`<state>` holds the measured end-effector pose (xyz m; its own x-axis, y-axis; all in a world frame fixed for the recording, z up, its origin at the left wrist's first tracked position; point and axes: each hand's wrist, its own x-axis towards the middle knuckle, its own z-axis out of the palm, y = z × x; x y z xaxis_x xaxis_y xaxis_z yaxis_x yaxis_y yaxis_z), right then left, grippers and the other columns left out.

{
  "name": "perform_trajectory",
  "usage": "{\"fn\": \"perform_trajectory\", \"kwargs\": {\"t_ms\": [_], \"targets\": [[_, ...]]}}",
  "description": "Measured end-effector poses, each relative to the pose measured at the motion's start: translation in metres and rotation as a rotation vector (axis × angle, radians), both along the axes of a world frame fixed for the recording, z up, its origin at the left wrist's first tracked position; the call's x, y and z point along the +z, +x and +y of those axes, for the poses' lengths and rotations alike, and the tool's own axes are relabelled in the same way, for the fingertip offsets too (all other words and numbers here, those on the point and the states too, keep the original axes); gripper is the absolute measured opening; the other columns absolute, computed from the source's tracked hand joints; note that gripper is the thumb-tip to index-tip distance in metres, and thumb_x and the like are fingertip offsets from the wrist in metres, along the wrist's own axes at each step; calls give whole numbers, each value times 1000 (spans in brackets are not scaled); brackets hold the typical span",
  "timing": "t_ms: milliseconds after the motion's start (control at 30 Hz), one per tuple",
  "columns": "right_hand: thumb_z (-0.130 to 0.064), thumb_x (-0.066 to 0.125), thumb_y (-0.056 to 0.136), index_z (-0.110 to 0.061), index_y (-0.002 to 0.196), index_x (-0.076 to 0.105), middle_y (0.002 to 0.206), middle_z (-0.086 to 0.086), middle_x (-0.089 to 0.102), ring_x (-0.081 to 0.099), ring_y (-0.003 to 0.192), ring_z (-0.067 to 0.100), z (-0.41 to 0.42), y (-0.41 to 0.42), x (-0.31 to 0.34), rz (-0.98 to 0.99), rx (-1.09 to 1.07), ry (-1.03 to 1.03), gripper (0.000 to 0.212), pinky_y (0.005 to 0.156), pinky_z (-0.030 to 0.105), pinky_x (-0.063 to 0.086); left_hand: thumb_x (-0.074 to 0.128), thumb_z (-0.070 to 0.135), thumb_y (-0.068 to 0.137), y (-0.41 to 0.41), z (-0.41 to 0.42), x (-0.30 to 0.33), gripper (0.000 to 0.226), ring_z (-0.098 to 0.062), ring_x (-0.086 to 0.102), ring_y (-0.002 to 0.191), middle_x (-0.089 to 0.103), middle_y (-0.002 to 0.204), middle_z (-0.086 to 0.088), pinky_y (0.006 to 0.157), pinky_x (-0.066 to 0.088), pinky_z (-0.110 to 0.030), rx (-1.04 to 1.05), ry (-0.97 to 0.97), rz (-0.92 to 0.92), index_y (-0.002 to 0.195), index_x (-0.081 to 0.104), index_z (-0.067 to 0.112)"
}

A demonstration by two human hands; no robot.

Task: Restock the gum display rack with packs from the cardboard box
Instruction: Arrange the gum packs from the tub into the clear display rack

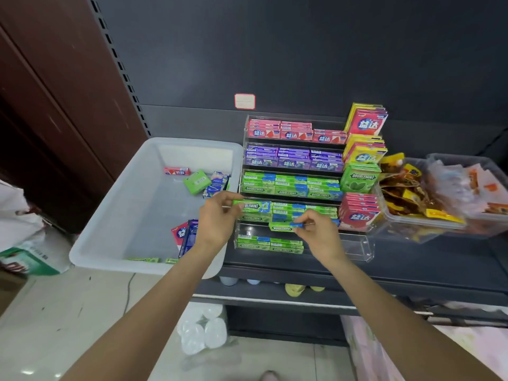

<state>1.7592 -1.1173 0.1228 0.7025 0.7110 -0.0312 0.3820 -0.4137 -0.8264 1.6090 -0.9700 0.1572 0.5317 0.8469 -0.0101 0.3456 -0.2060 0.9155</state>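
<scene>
A clear tiered gum rack [357,247] stands on the dark shelf, with pink, purple and green packs in rows. My left hand [217,218] pinches a green Doublemint stick pack [254,206] in front of the rack's fourth tier. My right hand [316,229] pinches another green stick pack [283,227] just above the bottom tier, which holds a few green packs at its left. A white plastic bin [110,215] to the left holds several loose gum packs [196,181].
Clear tubs of snack packets [428,196] sit to the right of the rack. Taller gum boxes [362,160] are stacked at the rack's right side. A lower shelf, white rolls and a tiled floor lie below; bags stand at far left.
</scene>
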Motion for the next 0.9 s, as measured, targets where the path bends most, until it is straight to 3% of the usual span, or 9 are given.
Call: {"fn": "perform_trajectory", "kwargs": {"t_ms": [67, 167, 300, 467, 700, 900], "targets": [[-1, 67, 82, -15, 81, 60, 91, 6, 67, 65, 86, 20, 11, -9, -7, -59, 45, -26, 15, 83, 31, 52, 63, 10, 88, -4, 4, 0, 14, -20, 65, 73, 61, 79, 1, 73, 52, -32, 9, 3, 5, 90, 65, 24], [-3, 66, 84, -9, 89, 66, 94, 6, 68, 63, 85, 16, 25, -23, -18, -134, 68, -53, 8, 80, 26, 52, 65, 12, 87, -12, 11, -2, 13, -23, 66, 80, 63, 79, 1, 76, 53, -35, 23, 9, 20, 90, 65, 25], [-5, 65, 85, -10, 94, 68, 91, 3, 66, 60, 81, 14, 37, -35, -30, -220, 69, -68, 11, 75, 28, 52, 65, 10, 86, -23, 21, -4, 13, -19, 60, 70, 64, 81, -2, 71, 49, -29, 42, 17, 17, 90, 66, 23], [-15, 57, 92, -20, 105, 65, 102, 1, 66, 61, 94, 18, 45, -40, -34, -347, 154, -274, 16, 73, 37, 54, 64, 6, 86, -31, 30, -3, 14, -21, 65, 74, 63, 77, -1, 69, 50, -24, 35, 16, 13, 91, 66, 19], [9, 54, 81, -13, 128, 51, 121, 4, 53, 47, 114, 21, 51, -42, -24, -724, 374, -519, 52, 87, 29, 44, 63, 7, 87, -35, 33, -3, 13, -24, 68, 80, 65, 83, -4, 75, 52, -29, 34, -8, 26, 93, 66, 19], [12, 55, 78, -11, 124, 55, 119, 5, 54, 50, 112, 22, 53, -39, -26, -735, 451, -599, 52, 86, 31, 47, 63, 8, 87, -37, 35, 1, 14, -25, 68, 82, 67, 88, -8, 78, 55, -34, 28, -10, 28, 90, 64, 21]]}}
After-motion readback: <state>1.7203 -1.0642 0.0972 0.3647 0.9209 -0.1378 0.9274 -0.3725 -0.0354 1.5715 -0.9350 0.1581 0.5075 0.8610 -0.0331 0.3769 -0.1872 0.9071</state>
